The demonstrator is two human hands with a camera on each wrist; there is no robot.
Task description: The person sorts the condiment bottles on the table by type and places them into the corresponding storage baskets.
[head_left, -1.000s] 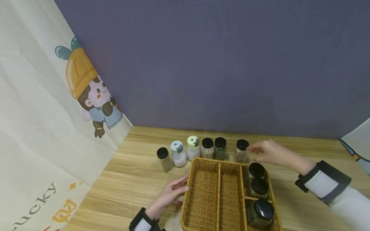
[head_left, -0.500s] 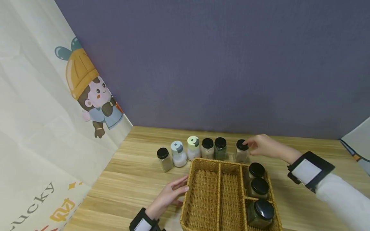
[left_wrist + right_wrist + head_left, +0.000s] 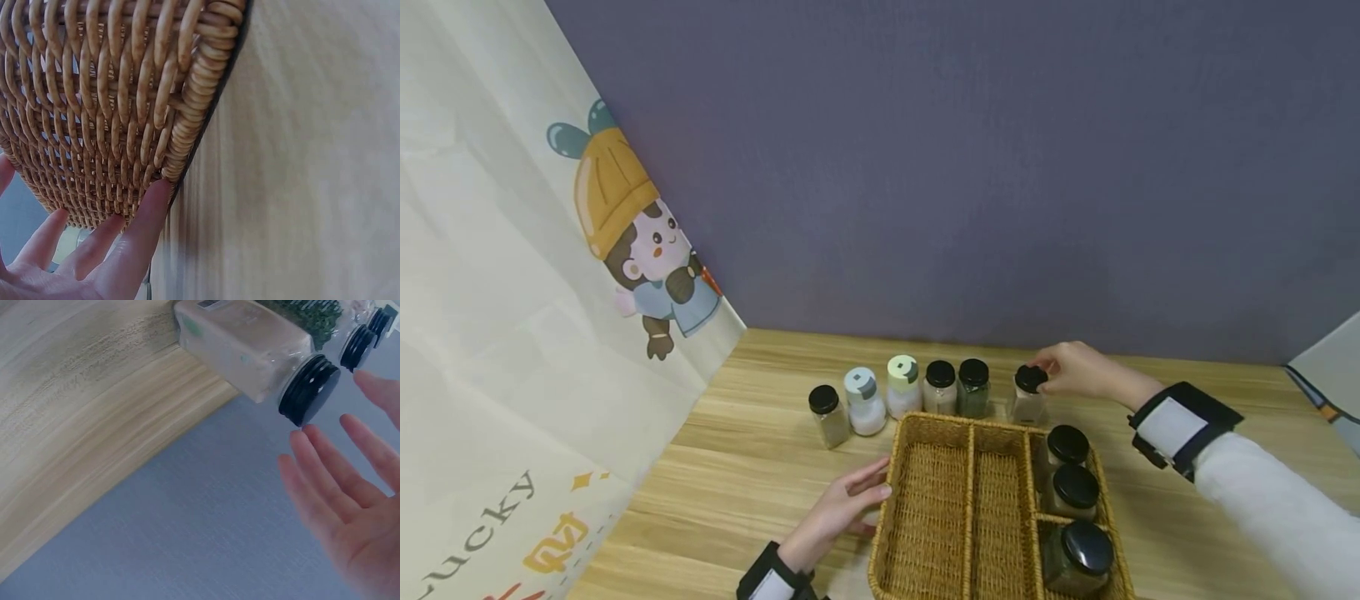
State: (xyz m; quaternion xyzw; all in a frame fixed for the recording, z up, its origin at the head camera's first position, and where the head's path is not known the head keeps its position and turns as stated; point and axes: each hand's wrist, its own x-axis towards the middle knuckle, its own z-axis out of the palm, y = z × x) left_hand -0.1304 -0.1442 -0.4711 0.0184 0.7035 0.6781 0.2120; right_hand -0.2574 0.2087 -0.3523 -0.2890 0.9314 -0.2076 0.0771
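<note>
In the head view my right hand (image 3: 1078, 369) is over a square clear spice jar (image 3: 1027, 407) with a black lid, fingertips right at the lid. Seen in the right wrist view, the jar (image 3: 247, 347) holds a pale brown powder, and the fingers (image 3: 325, 465) are fairly straight and spread beside its lid (image 3: 309, 390). My left hand (image 3: 838, 508) rests against the left wall of a woven basket (image 3: 883, 533). Its fingertips touch the weave in the left wrist view, with the fingers (image 3: 134, 244) extended.
Left of that jar stand two black-lidded jars (image 3: 973, 387), a green-topped shaker (image 3: 902, 387), a blue-topped shaker (image 3: 865, 400) and another black-lidded jar (image 3: 829, 417). The basket's right compartments hold jars (image 3: 1075, 492). Behind the wooden table (image 3: 737, 467) rises a dark wall (image 3: 925, 183).
My right hand has moved left and slightly farther back, from beside the spice jar to its lid. The left hand and basket keep their places.
</note>
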